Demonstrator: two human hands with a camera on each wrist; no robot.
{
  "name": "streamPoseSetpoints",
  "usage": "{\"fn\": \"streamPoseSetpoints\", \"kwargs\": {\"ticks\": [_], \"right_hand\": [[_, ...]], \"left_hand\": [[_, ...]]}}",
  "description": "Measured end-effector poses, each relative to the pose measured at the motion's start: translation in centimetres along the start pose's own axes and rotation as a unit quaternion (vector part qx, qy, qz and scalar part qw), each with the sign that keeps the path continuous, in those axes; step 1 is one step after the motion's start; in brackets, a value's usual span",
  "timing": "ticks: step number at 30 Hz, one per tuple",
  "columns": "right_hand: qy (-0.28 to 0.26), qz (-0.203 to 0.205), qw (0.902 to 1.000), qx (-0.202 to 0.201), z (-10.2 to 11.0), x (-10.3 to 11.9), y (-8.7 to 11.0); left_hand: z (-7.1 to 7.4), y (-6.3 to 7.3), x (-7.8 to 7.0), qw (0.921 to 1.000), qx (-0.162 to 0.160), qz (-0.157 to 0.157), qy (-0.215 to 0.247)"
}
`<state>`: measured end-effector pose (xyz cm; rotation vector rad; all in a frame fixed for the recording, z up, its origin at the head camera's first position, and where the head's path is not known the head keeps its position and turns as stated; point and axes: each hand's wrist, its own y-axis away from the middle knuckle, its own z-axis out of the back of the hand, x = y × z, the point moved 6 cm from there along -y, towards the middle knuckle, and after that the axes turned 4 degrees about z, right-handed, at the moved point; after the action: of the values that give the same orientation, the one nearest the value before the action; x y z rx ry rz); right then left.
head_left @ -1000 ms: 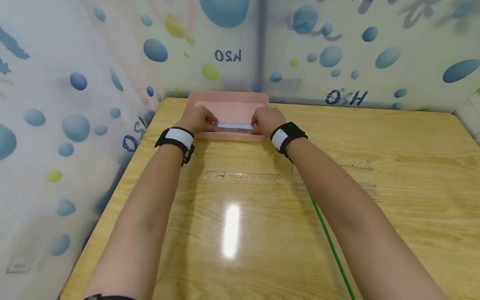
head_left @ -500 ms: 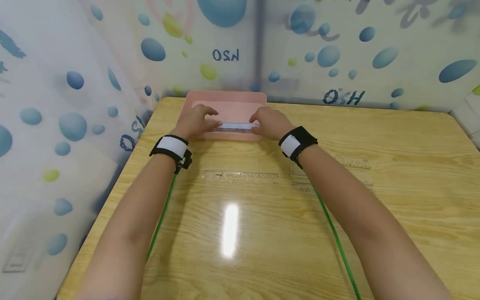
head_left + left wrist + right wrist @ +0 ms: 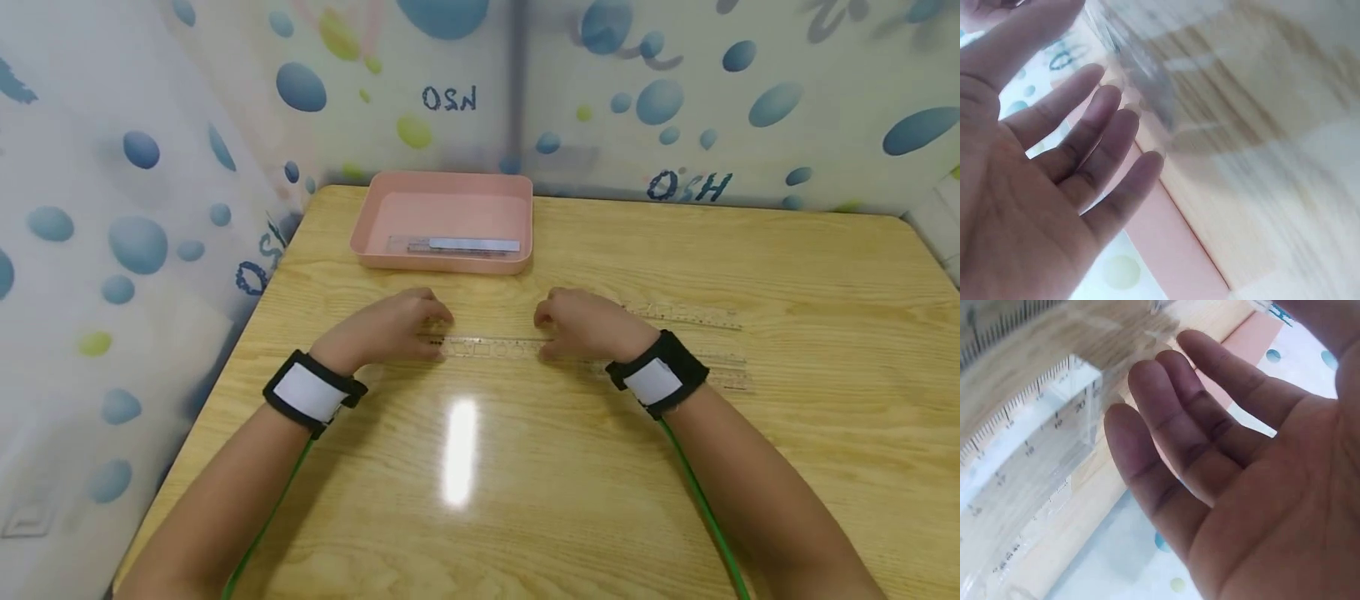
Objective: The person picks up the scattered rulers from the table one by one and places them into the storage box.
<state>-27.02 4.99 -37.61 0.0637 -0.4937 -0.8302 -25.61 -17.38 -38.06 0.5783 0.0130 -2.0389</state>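
A clear plastic ruler (image 3: 491, 347) with shape cut-outs lies on the table in the head view. My left hand (image 3: 390, 329) is over its left end, thumb and fingers apart. At the right end is my right hand (image 3: 600, 325), its fingertips close to the ruler. Loosely bent, spaced fingers (image 3: 1125, 194) show in the left wrist view, with nothing between them and the thumb. In the right wrist view the fingers (image 3: 1135, 444) are likewise relaxed, near a clear ruler with printed numbers (image 3: 1029, 447).
A pink tray (image 3: 442, 265) stands at the back against the wall, with a pale bluish-white strip (image 3: 474, 244) and clear rulers inside. More clear rulers (image 3: 682, 314) lie on the table (image 3: 525, 500) to the right. Green cords (image 3: 701, 500) run from both wristbands.
Both hands have let go of the pale strip in the tray. They have come back toward me and down to the two ends of the middle ruler on the table.
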Motion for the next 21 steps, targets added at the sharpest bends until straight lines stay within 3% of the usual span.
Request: {"fn": "streamPoseSetpoints", "kwargs": {"ticks": [3, 10, 15, 21], "right_hand": [[0.003, -0.009, 0.9999, 0.014, -0.7, 0.2, 0.5], [-0.015, 0.014, 0.9998, -0.007, -1.3, 0.6, 0.9], [-0.058, 0.014, 0.998, -0.023, -1.4, 0.2, 0.9], [-0.107, -0.002, 0.9942, -0.005, -1.6, -0.3, 1.1]], "left_hand": [[-0.3, 0.2, -0.6, 1.0, 0.008, 0.001, 0.001], [-0.4, 0.4, -1.6, 0.9996, 0.009, 0.015, -0.024], [-0.4, 0.5, -1.7, 0.9997, 0.006, 0.024, -0.01], [-0.5, 0.5, -1.7, 0.9994, 0.01, 0.032, 0.001]]}}
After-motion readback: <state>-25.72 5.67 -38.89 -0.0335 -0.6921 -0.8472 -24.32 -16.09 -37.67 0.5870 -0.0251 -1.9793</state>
